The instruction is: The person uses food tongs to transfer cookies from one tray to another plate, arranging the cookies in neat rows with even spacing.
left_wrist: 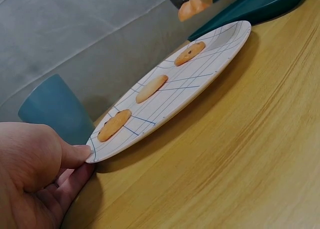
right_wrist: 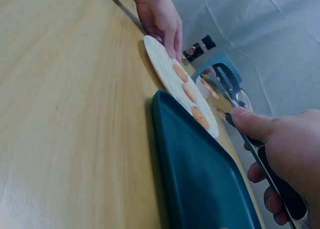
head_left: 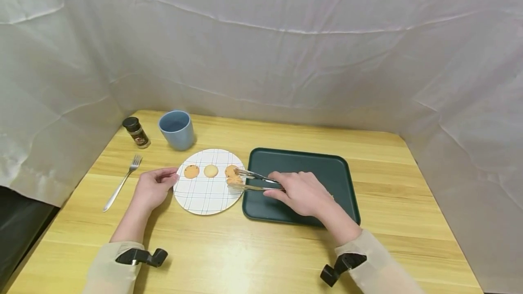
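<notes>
My left hand [head_left: 152, 188] pinches the left rim of a round white plate [head_left: 208, 201] with a blue line pattern, thumb on top. Three cookies lie in a row on it: a speckled one [head_left: 191, 171], a plain pale one [head_left: 210, 170] and another speckled one [head_left: 231, 171]. With my right hand [head_left: 304, 193] I grip metal tongs [head_left: 261, 188] by their arms. Between the tong tips is a cookie [left_wrist: 194, 8], held above the plate's right side in the left wrist view. The dark green tray [head_left: 294, 160] lies under my right hand.
Behind the plate stands a blue mug [head_left: 178, 131], with a black-capped spice jar [head_left: 136, 132] to its left. A fork [head_left: 122, 184] lies left of my left hand. Something small and brownish [head_left: 331, 196] shows on the tray, mostly hidden by my right wrist. Pale fabric [head_left: 261, 67] surrounds the table.
</notes>
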Demonstrator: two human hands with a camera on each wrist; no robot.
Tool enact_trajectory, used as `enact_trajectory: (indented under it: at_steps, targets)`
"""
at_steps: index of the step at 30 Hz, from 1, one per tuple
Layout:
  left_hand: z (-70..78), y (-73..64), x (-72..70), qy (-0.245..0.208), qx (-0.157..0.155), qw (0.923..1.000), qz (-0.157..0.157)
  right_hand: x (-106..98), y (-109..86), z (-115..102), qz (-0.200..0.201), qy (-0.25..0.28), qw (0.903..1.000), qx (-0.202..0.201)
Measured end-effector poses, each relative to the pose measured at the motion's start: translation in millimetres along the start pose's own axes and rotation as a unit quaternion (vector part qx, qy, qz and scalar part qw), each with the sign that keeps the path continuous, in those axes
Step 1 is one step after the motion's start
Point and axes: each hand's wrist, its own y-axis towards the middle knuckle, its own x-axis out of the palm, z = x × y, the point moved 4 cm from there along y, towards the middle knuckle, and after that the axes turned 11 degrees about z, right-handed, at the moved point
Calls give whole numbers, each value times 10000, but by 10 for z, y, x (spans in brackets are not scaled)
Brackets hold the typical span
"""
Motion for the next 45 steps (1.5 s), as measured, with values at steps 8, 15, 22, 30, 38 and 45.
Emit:
enact_trajectory:
  at_steps: [8,15,22,30,38,45]
  targets:
    - [11,-2,7,5,-7,10000,-40,134,64,-73,-168,-157,9997,-111]
    - [16,0,15,-2,38,10000,-27,214,65,-91,-243,-147,9995,-165]
    - [21,-4,8,-4,89,10000,-1,253,71,-111,-302,-136,9993,-149]
    - [38,-8,3,-4,92,10000,-14,272,77,-125,-292,-157,9994,-130]
    - [34,-6,5,-25,93,10000,-17,214,72,-132,-250,-71,9996,87]
    - [-4,-1,-4,-20,10,10000,-4,113,48,-105,-195,119,9996,194]
